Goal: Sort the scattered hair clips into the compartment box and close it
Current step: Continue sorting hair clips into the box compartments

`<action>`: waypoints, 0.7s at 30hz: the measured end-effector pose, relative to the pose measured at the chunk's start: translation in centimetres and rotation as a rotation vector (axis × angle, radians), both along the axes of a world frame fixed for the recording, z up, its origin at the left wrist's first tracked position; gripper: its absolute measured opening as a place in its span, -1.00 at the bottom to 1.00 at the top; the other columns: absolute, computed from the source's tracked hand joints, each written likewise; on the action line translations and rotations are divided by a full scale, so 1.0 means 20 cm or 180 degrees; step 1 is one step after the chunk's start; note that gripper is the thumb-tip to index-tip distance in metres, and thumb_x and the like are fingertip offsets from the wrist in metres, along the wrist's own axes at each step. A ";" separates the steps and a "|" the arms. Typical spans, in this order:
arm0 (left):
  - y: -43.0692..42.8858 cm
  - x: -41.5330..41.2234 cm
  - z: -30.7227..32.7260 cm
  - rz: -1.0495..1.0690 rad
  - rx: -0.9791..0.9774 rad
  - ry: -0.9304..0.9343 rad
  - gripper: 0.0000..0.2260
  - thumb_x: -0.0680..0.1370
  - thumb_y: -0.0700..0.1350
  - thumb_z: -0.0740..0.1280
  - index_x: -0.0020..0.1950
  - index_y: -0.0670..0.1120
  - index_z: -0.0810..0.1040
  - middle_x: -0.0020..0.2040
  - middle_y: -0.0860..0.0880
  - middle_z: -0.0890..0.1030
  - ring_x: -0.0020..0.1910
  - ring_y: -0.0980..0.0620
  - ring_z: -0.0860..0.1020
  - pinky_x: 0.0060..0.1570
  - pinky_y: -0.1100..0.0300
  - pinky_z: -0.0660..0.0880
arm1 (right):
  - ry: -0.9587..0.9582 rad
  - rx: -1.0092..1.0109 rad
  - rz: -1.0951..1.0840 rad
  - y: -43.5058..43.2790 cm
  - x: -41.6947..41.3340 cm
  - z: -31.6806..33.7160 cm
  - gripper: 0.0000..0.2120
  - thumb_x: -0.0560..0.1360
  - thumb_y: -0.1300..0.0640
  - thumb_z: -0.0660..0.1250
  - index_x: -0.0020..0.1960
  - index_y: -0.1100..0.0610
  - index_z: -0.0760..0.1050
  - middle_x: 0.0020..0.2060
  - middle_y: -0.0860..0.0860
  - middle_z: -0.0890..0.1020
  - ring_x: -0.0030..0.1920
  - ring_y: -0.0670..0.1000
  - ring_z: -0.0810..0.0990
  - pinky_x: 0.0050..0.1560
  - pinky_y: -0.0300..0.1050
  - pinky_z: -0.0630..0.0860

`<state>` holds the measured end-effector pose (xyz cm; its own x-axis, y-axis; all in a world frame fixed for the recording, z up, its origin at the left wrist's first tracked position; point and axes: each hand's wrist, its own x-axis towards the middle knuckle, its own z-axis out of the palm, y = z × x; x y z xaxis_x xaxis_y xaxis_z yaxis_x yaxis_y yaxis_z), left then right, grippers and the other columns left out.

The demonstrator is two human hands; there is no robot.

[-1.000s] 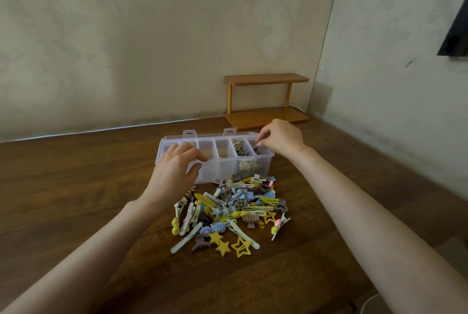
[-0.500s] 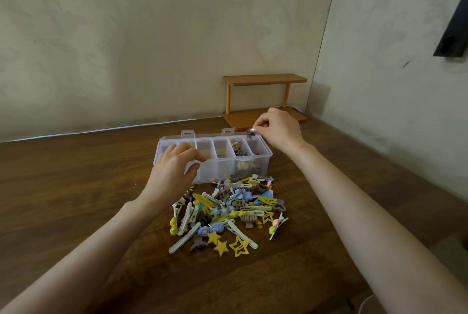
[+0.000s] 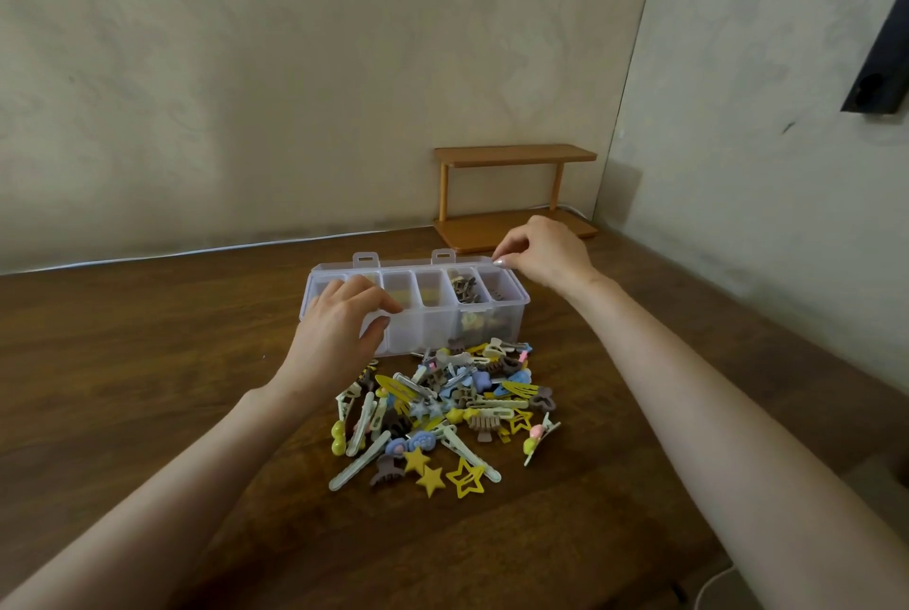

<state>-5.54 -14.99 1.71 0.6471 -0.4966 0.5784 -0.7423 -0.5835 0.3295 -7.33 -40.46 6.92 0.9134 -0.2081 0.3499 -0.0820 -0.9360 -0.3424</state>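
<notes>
Grip on clear plastic compartment box [image 3: 435, 329], on dark wooden table [image 3: 147, 363]: clasped front-left rim with left hand [image 3: 339, 329]. Held right hand [image 3: 551, 255] pinched at back-right corner, on what untellable. Best lifted multicoloured hair clips [image 3: 442, 395], heaped against front wall, singly, by kind.

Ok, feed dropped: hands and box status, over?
Left hand grips compartment box front wall. Right hand pinches at its far right corner, contents unclear. Box open; hair clips piled before it.
</notes>
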 end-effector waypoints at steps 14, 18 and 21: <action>0.00 0.00 0.00 -0.0004 0.0019 -0.0008 -0.84 0.50 -0.21 0.31 0.05 -0.04 0.58 0.04 0.00 0.54 0.03 0.03 0.43 -0.01 0.18 0.33 | 0.0085 -0.0245 0.0439 0.06 -0.01 -0.02 -0.64 0.54 0.27 0.16 -0.04 -0.11 0.64 0.27 -0.04 0.45 0.30 0.05 0.30 0.30 0.03 0.20; 0.00 0.00 0.00 -0.0008 0.0027 -0.0020 -0.84 0.50 -0.21 0.31 0.04 -0.04 0.58 0.04 0.01 0.54 0.03 0.03 0.43 -0.01 0.19 0.32 | 0.0365 -0.0558 -0.0046 0.03 -0.03 -0.02 -0.86 0.47 -0.01 0.36 -0.02 -0.04 0.65 0.26 -0.01 0.44 0.30 0.11 0.27 0.26 0.07 0.24; 0.01 0.01 0.00 -0.0014 0.0013 -0.0016 -0.84 0.50 -0.21 0.31 0.04 -0.04 0.58 0.04 0.01 0.54 0.02 0.04 0.43 -0.01 0.19 0.33 | 0.0923 -0.0653 -0.0109 0.03 -0.01 -0.04 -0.75 0.45 -0.07 0.36 0.05 0.02 0.64 0.29 0.03 0.42 0.36 0.15 0.24 0.28 0.10 0.25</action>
